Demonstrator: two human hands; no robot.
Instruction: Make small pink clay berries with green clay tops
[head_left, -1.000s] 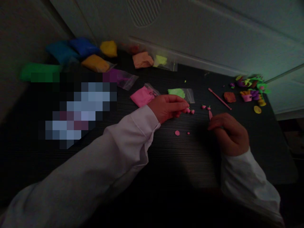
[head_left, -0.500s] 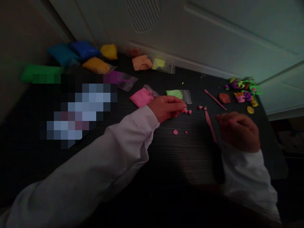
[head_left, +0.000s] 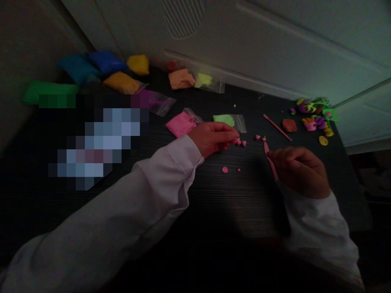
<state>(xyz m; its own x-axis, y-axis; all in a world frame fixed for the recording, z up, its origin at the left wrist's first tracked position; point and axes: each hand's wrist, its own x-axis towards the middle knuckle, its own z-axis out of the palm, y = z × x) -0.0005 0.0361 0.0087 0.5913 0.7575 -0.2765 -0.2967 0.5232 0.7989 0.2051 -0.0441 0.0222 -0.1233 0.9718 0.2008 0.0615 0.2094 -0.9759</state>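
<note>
My left hand [head_left: 214,139] has its thumb and fingers pressed together above the dark table. Right at its fingertips are small pink clay fruits [head_left: 244,143] with bits of green; whether one is pinched, I cannot tell. Two more pink clay fruits [head_left: 260,138] lie just to the right. My right hand [head_left: 301,169] is closed in a pinch, its fingertips over the edge of a pink clay knife [head_left: 271,165]. Whatever those fingers hold is hidden. Nearer to me lie a flat pink clay disc [head_left: 225,169] and a tiny pink ball [head_left: 238,170].
Behind my left hand are a pink clay pack [head_left: 180,124] and a light green one [head_left: 224,120]. A pink stick tool [head_left: 277,127], a reddish clay lump [head_left: 289,125] and small clay models [head_left: 314,118] sit at the right. Several coloured clay packs [head_left: 106,63] line the back left.
My right hand has moved left, bringing its fingertips to the pink knife. My left hand stays by the pink clay fruits. The view has shifted slightly.
</note>
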